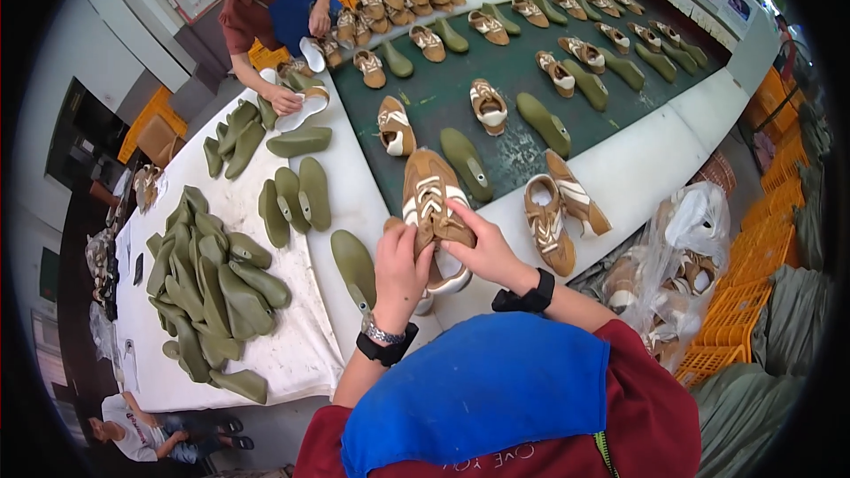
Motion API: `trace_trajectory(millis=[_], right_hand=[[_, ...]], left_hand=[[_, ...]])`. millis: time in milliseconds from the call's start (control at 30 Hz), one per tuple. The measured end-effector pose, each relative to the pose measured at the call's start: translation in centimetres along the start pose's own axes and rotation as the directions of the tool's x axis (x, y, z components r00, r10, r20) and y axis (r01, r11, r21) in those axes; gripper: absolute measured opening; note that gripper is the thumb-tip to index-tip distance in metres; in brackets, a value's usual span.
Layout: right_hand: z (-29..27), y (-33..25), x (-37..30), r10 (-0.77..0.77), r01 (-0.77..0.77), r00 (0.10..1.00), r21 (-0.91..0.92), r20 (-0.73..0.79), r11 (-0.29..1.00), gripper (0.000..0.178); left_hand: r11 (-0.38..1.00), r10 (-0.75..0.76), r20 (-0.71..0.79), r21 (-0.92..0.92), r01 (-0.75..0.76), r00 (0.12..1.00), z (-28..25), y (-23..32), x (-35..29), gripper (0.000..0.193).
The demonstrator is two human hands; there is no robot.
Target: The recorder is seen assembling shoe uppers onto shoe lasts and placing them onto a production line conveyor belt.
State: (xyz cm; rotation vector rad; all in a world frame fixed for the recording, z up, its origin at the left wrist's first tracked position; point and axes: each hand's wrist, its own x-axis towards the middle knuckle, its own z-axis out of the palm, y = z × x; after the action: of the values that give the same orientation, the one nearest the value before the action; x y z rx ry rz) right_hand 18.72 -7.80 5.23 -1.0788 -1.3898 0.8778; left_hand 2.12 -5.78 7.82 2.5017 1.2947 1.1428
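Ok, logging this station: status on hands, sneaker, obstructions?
Left hand, right hand: both gripping brown-and-white sneaker. Toe pointing away. Green shoe last close on left, nothing visibly blocking.

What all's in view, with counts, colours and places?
Held shoe: one, brown-white, centre.
Green surface: one, dark green, ahead.
Near shoes: two, brown-white, right of centre.
Other shoes: many, brown-white, mostly on green surface.
Table: one, white, left.
Shoe lasts: dozens, olive green, on table and green surface.
Plastic bag: at least one, clear, right.
Crates: many, orange, right, back.
Other people: at least three, mixed clothing, left and top.
Cloth: one, blue, bottom centre.
Wristbands: two, black, wrists.
Watch: one, silver, left wrist.
Left hand: one, on held shoe.
Right hand: one, on held shoe.
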Motion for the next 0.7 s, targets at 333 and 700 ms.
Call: trace_trajectory(millis=[333, 700], right_hand=[[0.9, -2.3, 1.5, -0.371, 0.312, 0.928, -0.58, 0.017, 0.753, 0.022], [0.6, -1.8, 0.8, -0.251, 0.292, 0.952, -0.278, 0.174, 0.915, 0.01]], left_hand=[[0.997, 0.035, -0.05, -0.07, -0.038, 0.998, -0.5, 0.1, 0.2, 0.019], [0.969, -0.09, -0.148, -0.241, 0.053, 0.985, -0.2, 0.9, -0.9, 0.026]])
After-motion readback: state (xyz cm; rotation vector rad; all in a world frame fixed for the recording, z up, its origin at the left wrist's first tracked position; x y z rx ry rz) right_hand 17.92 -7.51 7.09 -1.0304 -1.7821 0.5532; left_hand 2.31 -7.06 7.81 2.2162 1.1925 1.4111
